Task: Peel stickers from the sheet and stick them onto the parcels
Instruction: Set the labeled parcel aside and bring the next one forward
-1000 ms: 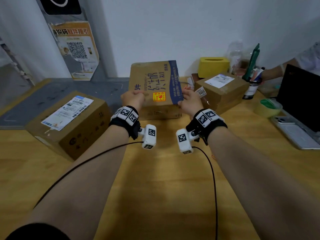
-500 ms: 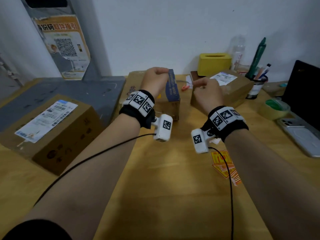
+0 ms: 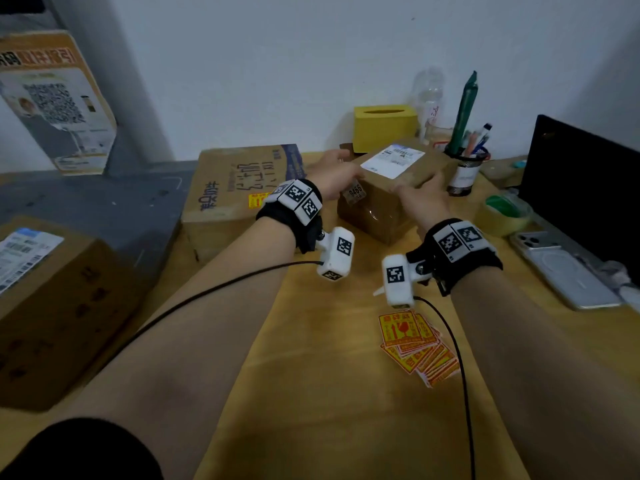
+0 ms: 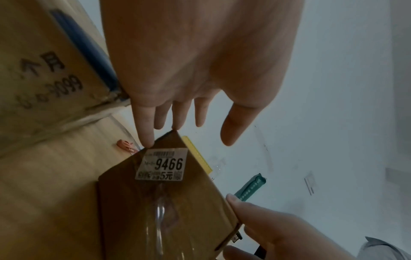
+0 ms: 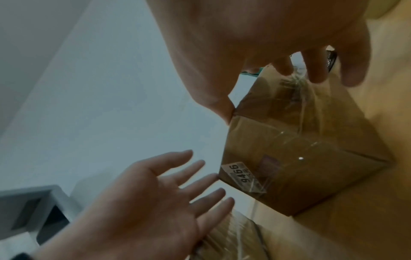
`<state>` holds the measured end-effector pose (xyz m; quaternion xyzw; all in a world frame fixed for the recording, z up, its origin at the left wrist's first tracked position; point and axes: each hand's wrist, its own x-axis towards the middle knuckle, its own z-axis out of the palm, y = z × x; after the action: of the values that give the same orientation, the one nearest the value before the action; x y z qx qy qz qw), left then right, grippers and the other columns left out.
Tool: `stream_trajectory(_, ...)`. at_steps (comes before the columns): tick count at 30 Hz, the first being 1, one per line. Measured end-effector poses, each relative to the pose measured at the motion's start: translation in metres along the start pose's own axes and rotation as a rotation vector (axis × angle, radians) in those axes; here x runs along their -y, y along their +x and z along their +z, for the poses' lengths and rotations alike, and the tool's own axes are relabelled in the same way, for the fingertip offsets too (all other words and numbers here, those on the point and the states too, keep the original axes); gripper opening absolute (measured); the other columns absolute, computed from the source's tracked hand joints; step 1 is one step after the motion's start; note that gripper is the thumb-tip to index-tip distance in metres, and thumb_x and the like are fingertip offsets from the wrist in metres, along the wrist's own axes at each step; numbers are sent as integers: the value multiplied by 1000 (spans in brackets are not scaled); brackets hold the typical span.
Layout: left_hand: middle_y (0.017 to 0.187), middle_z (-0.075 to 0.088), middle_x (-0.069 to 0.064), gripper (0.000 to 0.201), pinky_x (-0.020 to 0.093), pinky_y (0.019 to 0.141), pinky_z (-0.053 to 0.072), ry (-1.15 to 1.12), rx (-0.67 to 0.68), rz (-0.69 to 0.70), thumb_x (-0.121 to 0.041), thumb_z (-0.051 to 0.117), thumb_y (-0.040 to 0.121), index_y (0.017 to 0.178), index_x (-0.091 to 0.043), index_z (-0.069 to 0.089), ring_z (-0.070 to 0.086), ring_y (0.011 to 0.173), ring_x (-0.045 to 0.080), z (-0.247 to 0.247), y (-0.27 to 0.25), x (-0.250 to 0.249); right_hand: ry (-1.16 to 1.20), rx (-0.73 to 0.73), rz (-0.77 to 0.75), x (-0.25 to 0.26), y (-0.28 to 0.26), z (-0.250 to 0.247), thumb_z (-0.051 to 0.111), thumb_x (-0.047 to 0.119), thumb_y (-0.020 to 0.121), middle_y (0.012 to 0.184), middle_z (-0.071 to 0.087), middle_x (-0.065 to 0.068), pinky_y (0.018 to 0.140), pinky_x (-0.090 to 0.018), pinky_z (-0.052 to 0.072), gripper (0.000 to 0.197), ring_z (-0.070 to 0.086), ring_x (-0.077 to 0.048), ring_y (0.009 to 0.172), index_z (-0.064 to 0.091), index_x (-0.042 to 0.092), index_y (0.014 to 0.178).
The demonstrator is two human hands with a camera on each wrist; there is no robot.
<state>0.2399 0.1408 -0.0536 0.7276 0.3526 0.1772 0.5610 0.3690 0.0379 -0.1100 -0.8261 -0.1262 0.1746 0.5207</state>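
Observation:
A small brown parcel (image 3: 388, 202) with a white "9466" tag (image 4: 162, 164) and a shipping label stands at the back of the table. My left hand (image 3: 341, 162) is open at its left far corner, and its fingertips (image 4: 147, 140) touch the top edge. My right hand (image 3: 415, 192) is open on the parcel's right side, with its thumb (image 5: 222, 109) against a corner. A pile of red and yellow stickers (image 3: 415, 344) lies on the table under my right wrist. The big parcel (image 3: 232, 192) to the left bears one such sticker (image 3: 258, 199).
A third parcel (image 3: 52, 289) sits at the left edge. Behind the small parcel are a yellow box (image 3: 384, 124), a bottle and a pen cup (image 3: 464, 171). A tape roll (image 3: 502, 213), a phone (image 3: 568, 271) and a black screen (image 3: 585, 188) crowd the right.
Both hands have let go of the big parcel, which now lies flat, and moved right to the small parcel. The right hand, curled half a second ago, has spread out.

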Motion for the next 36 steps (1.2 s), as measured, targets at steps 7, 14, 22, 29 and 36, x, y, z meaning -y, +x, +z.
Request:
stream_trajectory(7, 131, 61, 10, 54, 46, 95, 55, -4, 9, -102, -33, 67, 85, 134, -15, 52, 63, 113, 27, 11, -3, -5, 132, 35, 23, 4, -7, 4, 44, 39, 90, 160, 33, -6, 111, -53, 39, 71, 39, -38, 140, 28, 17, 156)
stream_trajectory(14, 151, 48, 9, 61, 60, 97, 51, -133, 38, -180, -42, 63, 92, 145, -19, 47, 47, 134, 37, 14, -31, -4, 150, -107, -88, 2, -30, -9, 49, 32, 98, 155, 36, -8, 114, -48, 38, 55, 41, -34, 139, 39, 12, 148)
stream_trajectory(22, 131, 63, 11, 71, 67, 85, 52, -325, -15, -60, -43, 70, 71, 134, -16, 52, 60, 118, 37, -8, -76, -13, 443, -188, -207, 28, -96, -28, 55, 33, 79, 142, 47, -2, 107, -46, 47, 49, 51, -25, 126, 46, 28, 127)
stream_trajectory(29, 133, 56, 3, 55, 50, 93, 51, -284, -171, 21, -32, 67, 83, 132, -27, 42, 58, 118, 27, -43, -156, -10, 338, -105, -308, 36, -148, -33, 47, 52, 58, 131, 61, 1, 102, -49, 52, 56, 57, -29, 123, 62, 45, 111)
stream_trajectory(36, 107, 67, -1, 43, 47, 74, 55, -327, -162, -30, -23, 64, 92, 130, -25, 44, 65, 104, 27, -66, -236, 11, 232, 81, -318, 38, -230, -47, 54, 45, 63, 129, 57, -2, 98, -48, 54, 52, 59, -24, 117, 52, 37, 115)
